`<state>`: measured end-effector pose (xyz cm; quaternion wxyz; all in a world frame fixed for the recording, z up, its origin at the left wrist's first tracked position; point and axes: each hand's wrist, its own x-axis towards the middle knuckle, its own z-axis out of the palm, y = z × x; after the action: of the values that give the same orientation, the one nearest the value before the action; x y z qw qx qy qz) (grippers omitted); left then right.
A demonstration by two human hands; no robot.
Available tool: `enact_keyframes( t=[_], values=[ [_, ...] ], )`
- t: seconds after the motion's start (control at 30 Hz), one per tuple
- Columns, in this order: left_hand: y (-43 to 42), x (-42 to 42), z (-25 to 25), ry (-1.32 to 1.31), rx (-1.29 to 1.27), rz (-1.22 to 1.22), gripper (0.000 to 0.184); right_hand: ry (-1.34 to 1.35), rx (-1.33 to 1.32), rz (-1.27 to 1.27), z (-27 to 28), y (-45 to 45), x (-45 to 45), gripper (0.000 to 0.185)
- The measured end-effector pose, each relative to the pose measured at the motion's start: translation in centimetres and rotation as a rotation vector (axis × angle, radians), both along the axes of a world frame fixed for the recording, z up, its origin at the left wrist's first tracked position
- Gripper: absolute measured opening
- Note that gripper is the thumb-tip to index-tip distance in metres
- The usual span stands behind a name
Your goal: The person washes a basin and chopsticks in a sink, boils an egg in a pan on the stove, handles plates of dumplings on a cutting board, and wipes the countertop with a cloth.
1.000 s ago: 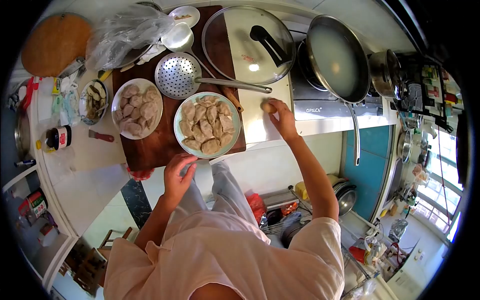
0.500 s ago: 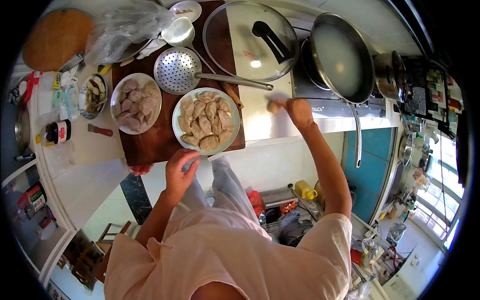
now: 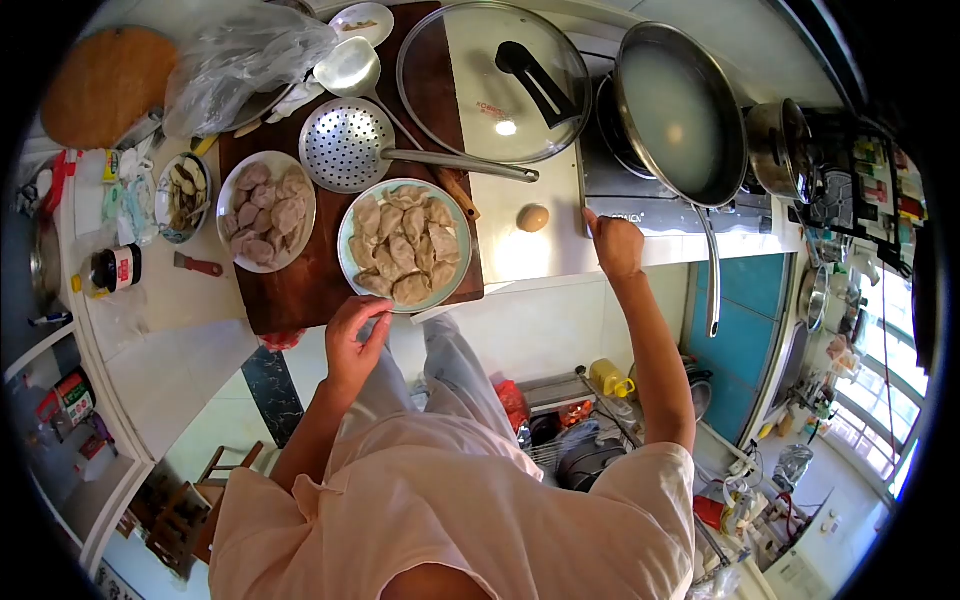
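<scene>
**Leftward of the right hand (image 3: 617,246) and its fingers, a brown egg (image 3: 533,217) is lying unheld**

Just left of the right fingertips, and apart from them, the egg is resting on the pale counter (image 3: 505,252). The right fingers are curling inward, one digit pointing at the front edge of the stove (image 3: 680,222); whether they are pressing or pinching something there cannot be told. They are not grasping the egg.

Handling, by judgement: the egg is looking light, stiff-shelled and fragile, smooth enough to be slipping under a careless pinch and liable to be rolling if nudged. A sound hold is one closing softly around its widest part, thumb opposing fingers, with pressure spreading evenly.

Directly ahead of the left hand (image 3: 352,340) and its fingertips, a plate (image 3: 345,247) of dumplings (image 3: 402,247) is resting on a dark board (image 3: 288,302). The left fingers are bending loosely, thumb standing apart, grasping nothing visible; rim contact cannot be confirmed. The loaded plate is seeming rigid and fairly heavy, its rim offering holds at opposite sides; the dumplings are appearing soft and easily torn.

Beyond the right fingers, a pan (image 3: 730,172) is holding cloudy liquid.
</scene>
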<state>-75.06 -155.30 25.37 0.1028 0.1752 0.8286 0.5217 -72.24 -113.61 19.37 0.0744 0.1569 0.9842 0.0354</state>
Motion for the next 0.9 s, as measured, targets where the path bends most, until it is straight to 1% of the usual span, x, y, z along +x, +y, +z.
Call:
enact_keyframes(
  t=[0.23,0.33,0.37,0.4,0.43,0.47,0.53,0.57,0.7,0.8,0.87,0.9],
  values=[
    [0.5,0.2,0.1,0.039,-0.028,-0.003,0.015,0.080,-0.063,0.044,-0.3,0.1,0.9,0.049],
    [0.8,0.4,0.2,0.040,-0.031,-0.002,0.015,0.035,-0.130,0.053,0.7,-0.5,0.8,0.035],
    [0.8,0.5,0.3,0.043,-0.034,-0.003,0.015,0.080,-0.189,0.073,1.2,-0.9,0.7,0.028],
    [0.9,0.6,0.3,0.048,-0.038,-0.004,0.015,0.125,-0.249,0.094,1.8,-1.4,0.6,0.024],
    [1.0,0.6,0.3,0.046,-0.038,-0.005,0.015,0.171,-0.308,0.115,2.0,-1.9,0.5,0.027],
    [1.0,0.7,0.2,0.043,-0.037,-0.006,0.015,0.187,-0.307,0.192,2.0,-2.5,0.2,0.032],
    [1.3,0.9,0.3,0.042,-0.035,-0.010,0.015,0.221,-0.302,0.344,1.9,-3.5,-0.3,0.049],
    [1.5,1.0,0.4,0.046,-0.034,-0.010,0.015,0.134,-0.294,0.346,1.4,-4.0,-0.4,0.061],
    [1.7,1.3,0.4,0.043,-0.055,-0.021,0.015,0.163,-0.287,0.400,-0.3,-5.3,-1.8,0.060],
    [2.1,1.5,0.6,0.075,-0.036,-0.022,0.015,0.292,-0.223,0.465,-4.3,-5.8,-2.4,0.037],
    [2.5,1.5,1.3,0.056,-0.038,-0.021,0.015,0.246,-0.255,0.424,-4.6,-5.9,-2.4,0.022],
    [2.6,1.4,1.5,0.060,-0.043,-0.022,0.015,0.214,-0.314,0.435,-2.5,-6.0,-2.3,0.017]
  ],
)
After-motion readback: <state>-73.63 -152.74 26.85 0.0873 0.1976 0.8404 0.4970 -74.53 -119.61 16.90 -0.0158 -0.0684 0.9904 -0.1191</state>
